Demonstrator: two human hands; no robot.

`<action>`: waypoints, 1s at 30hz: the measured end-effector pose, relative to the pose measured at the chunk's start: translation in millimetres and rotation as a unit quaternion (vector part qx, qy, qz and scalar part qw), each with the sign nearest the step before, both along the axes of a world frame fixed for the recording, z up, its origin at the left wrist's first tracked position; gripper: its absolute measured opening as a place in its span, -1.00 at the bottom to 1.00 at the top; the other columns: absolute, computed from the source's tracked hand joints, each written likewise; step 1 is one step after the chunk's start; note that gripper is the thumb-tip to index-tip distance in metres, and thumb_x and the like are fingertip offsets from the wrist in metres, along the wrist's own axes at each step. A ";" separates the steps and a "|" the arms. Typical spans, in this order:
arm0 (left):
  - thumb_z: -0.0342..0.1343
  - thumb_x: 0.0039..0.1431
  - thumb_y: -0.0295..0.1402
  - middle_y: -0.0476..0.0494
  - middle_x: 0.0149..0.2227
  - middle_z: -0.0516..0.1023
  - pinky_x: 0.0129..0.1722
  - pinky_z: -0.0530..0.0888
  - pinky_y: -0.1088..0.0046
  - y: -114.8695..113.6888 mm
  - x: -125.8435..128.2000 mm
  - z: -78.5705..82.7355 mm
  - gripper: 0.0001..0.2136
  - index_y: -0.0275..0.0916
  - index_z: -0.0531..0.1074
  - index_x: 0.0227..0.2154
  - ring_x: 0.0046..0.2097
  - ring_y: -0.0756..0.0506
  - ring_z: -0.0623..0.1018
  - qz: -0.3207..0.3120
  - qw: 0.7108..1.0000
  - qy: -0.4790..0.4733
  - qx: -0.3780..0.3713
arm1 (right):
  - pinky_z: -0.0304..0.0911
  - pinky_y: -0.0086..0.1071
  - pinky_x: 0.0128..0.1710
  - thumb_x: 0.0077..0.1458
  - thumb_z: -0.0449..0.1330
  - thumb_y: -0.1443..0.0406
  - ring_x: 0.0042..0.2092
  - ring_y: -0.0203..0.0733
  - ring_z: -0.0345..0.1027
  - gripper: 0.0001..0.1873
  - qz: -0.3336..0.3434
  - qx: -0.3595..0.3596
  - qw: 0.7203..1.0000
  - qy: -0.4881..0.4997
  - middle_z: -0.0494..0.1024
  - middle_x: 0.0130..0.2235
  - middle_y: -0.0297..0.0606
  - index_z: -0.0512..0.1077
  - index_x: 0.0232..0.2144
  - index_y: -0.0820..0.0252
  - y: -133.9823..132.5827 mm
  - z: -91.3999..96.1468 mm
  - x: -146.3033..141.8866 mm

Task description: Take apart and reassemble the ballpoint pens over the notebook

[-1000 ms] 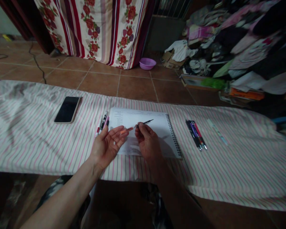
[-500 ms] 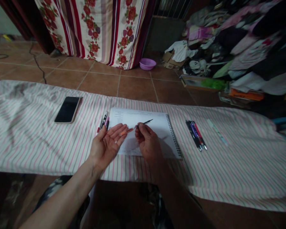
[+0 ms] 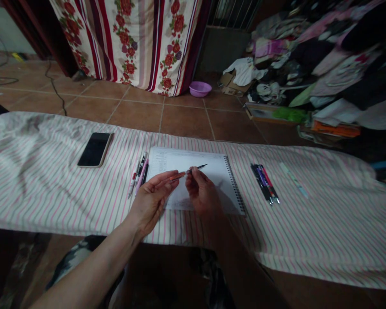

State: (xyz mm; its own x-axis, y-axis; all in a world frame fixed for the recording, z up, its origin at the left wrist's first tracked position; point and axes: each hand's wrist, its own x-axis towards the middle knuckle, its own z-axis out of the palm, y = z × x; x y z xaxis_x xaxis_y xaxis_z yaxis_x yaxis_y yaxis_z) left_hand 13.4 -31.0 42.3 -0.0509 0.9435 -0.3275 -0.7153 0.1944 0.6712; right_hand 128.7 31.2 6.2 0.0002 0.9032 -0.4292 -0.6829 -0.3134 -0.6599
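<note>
My left hand [image 3: 152, 198] pinches a slim orange, partly see-through pen piece [image 3: 177, 176] between thumb and fingers. Close beside it, my right hand [image 3: 201, 191] is closed on a thin black pen part [image 3: 202, 166] whose pointed end sticks out to the upper right. The inner ends of the two pieces come near each other; whether they touch I cannot tell. Both hands are above an open spiral notebook [image 3: 193, 155], its wire binding on the right and print along the left of its page.
Left of the notebook lie several pens [image 3: 139, 174], and farther left a phone [image 3: 94, 149]. To the right are more pens [image 3: 264, 183] and a pale green stick-like pen [image 3: 294, 180]. All rest on a striped cloth [image 3: 324, 223]. Beyond are a purple basin [image 3: 200, 89] and piled clothes.
My left hand was palm up with the orange piece lying on its fingers; now it has turned and its fingers have closed on the piece. My right hand keeps its grip.
</note>
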 end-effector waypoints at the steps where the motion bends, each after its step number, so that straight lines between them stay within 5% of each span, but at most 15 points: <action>1: 0.16 -0.08 -0.61 -0.24 -0.15 0.55 0.07 0.29 0.46 -0.9 1.9 0.7 -0.76 -0.38 0.50 -0.27 -0.03 -0.09 0.47 0.004 1.000 0.012 0.009 | 0.32 -0.69 -0.59 -0.26 0.35 0.37 -0.58 -0.49 0.33 -0.86 0.000 0.000 1.000 0.002 0.49 -0.57 -0.42 0.46 -0.56 0.27 -0.2 -0.3 0.2; 9: 0.19 -0.07 -0.54 -0.19 -0.18 0.57 0.08 0.28 0.37 -4.4 11.9 2.5 -0.76 -0.34 0.49 -0.25 -0.04 -0.09 0.47 0.021 0.997 0.063 0.031 | 0.33 -0.69 -0.57 -0.26 0.36 0.39 -0.57 -0.50 0.34 -0.86 -0.001 0.000 1.000 0.028 0.50 -0.58 -0.43 0.44 -0.60 0.28 -0.4 -1.9 -1.1; 14: 0.10 0.00 -0.55 -0.30 -0.18 0.55 0.07 0.31 0.35 -4.0 7.2 6.7 -0.77 -0.44 0.45 -0.22 -0.03 -0.15 0.46 0.050 0.998 -0.043 -0.012 | 0.34 -0.70 -0.55 -0.23 0.34 0.39 -0.56 -0.50 0.36 -0.88 -0.004 0.003 1.000 0.025 0.50 -0.56 -0.42 0.44 -0.58 0.29 -0.3 -1.1 -1.0; 19: -0.11 0.18 -0.33 -0.49 -0.07 0.45 0.01 0.38 0.25 -2.8 -9.9 6.2 -0.64 -0.53 0.31 -0.07 0.05 -0.25 0.39 0.026 0.983 -0.180 -0.030 | 0.32 -0.71 -0.57 -0.22 0.34 0.39 -0.55 -0.49 0.36 -0.88 -0.018 0.001 1.000 0.016 0.50 -0.56 -0.42 0.44 -0.58 0.28 0.9 1.4 2.2; 30: -0.18 0.21 -0.28 -0.43 0.04 0.37 0.09 0.26 0.21 -8.0 -23.7 6.7 -0.56 -0.46 0.16 0.08 0.12 -0.21 0.31 -0.016 0.979 -0.203 0.021 | 0.30 -0.71 -0.61 -0.20 0.32 0.40 -0.55 -0.49 0.34 -0.90 -0.014 0.010 0.999 0.039 0.49 -0.58 -0.39 0.44 -0.57 0.30 0.6 6.9 4.0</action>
